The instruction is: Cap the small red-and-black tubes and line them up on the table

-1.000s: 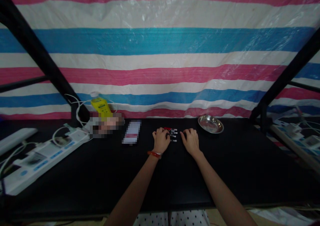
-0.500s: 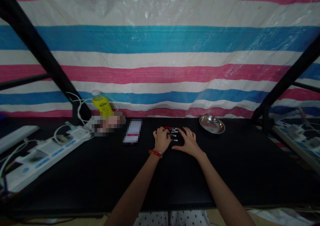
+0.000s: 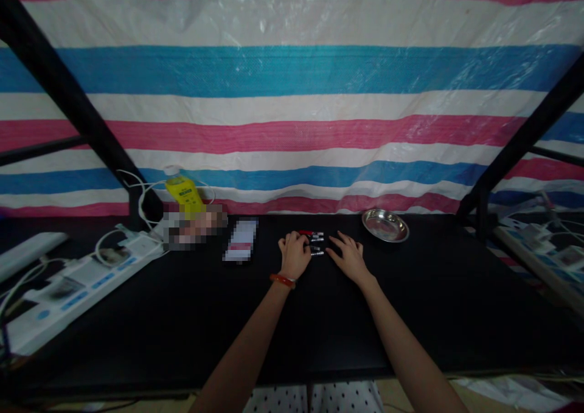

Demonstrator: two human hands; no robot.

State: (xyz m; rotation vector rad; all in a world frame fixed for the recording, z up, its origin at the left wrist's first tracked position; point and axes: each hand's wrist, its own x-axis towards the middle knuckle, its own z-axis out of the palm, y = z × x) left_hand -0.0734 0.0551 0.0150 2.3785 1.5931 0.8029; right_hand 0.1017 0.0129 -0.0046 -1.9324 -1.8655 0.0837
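Observation:
Several slim sticks (image 3: pixel 316 239) with shiny silver ends lie side by side on the black tabletop (image 3: pixel 314 322). The farthest has a red body, the others look dark; their exact kind is too small to make out. My left hand (image 3: pixel 294 255) rests over their left ends, fingers bent but apart, thumb beside the sticks; it hides part of them. To the right of the silver ends, my right hand (image 3: pixel 350 257) lies open on the table with its fingers spread. A small gap separates it from the sticks, and it holds nothing.
Behind the right hand stands a round metal dish (image 3: pixel 385 225). On the left are a phone (image 3: pixel 241 240), a yellow bottle (image 3: pixel 184 193) and a white power strip (image 3: pixel 86 294) with cables. A striped plastic sheet (image 3: pixel 292 109) hangs at the back between black frame bars (image 3: pixel 77 109).
My right hand has drawn back to the right, away from the silver ends of the sticks. My left hand stays at their left ends.

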